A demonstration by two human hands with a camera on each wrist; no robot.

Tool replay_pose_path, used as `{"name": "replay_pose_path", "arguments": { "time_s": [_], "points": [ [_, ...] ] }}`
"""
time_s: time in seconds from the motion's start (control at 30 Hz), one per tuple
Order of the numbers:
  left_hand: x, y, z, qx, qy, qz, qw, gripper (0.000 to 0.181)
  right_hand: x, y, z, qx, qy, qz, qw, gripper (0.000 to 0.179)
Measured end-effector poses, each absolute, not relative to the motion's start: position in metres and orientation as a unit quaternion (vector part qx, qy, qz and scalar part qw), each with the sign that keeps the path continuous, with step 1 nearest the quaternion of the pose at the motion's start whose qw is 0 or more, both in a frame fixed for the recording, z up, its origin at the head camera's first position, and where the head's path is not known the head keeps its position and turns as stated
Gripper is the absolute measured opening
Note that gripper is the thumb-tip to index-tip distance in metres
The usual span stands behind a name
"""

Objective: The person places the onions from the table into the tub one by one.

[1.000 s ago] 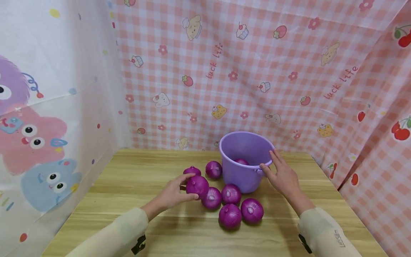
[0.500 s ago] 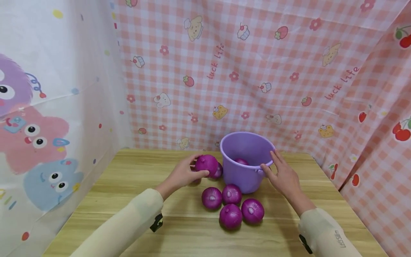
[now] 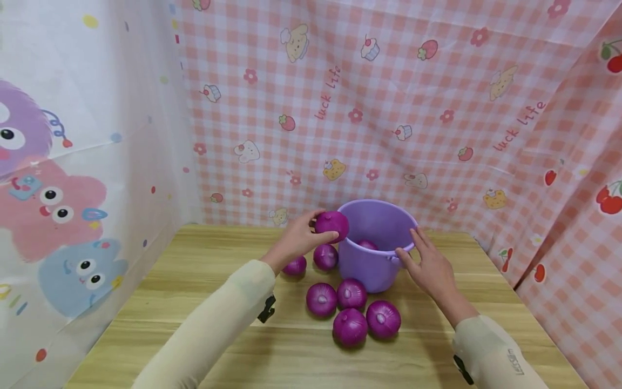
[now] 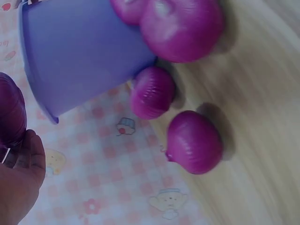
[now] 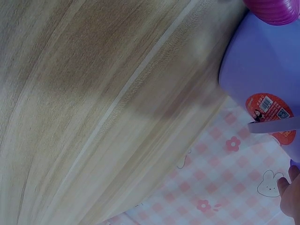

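Observation:
In the head view, my left hand (image 3: 296, 237) grips a purple-red onion (image 3: 332, 226), fingers behind and thumb in front. This onion is raised beside the left rim of a purple bucket (image 3: 368, 270). My right hand (image 3: 431, 267) holds the bucket's right rim, with thumb and fingertips over the edge. Inside the bucket, another onion (image 3: 367, 245) is partly visible. Several onions (image 3: 350, 327) lie on the table in front of the bucket, and two more, one of them an onion (image 3: 325, 257) near its wall, lie to its left. The left wrist view shows the held onion (image 4: 10, 112) only in part.
A wood-grain table (image 3: 233, 346) bears everything. Behind it hangs a pink checked cloth (image 3: 311, 140), and a white cartoon-print cloth (image 3: 126, 162) hangs at the left. The bucket's handle (image 5: 276, 125) hangs against its side, by a red label (image 5: 265, 107).
My left hand has lifted the onion up and rightward from the group on the table to the bucket's left rim. My right hand has stayed on the bucket.

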State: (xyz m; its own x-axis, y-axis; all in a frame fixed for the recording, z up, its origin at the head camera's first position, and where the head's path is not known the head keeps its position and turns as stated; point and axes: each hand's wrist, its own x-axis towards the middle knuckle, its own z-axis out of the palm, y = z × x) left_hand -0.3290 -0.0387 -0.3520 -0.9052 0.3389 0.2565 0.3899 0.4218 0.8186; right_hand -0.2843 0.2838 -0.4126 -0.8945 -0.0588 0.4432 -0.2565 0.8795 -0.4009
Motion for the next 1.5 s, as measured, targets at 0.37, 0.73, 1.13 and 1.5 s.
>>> {"name": "replay_pose_path", "arguments": {
  "time_s": [0.37,0.73,1.13,1.5],
  "points": [
    [-0.343,0.007,-0.335,-0.236,-0.847,-0.474,0.048,0.064,-0.285,0.286,-0.414,0.083,-0.946,0.230,0.211,0.075],
    [-0.351,0.037,-0.331,-0.240,-0.874,-0.419,0.051,0.071,-0.285,0.284,-0.412,0.086,-0.947,0.231,0.208,0.075],
    [-0.351,0.043,-0.340,-0.234,-0.852,-0.468,0.032,0.072,-0.283,0.283,-0.412,0.085,-0.943,0.235,0.220,0.073],
    [-0.358,0.023,-0.335,-0.227,-0.842,-0.486,0.061,0.068,-0.282,0.283,-0.412,0.085,-0.944,0.235,0.217,0.072]
  ]
}}
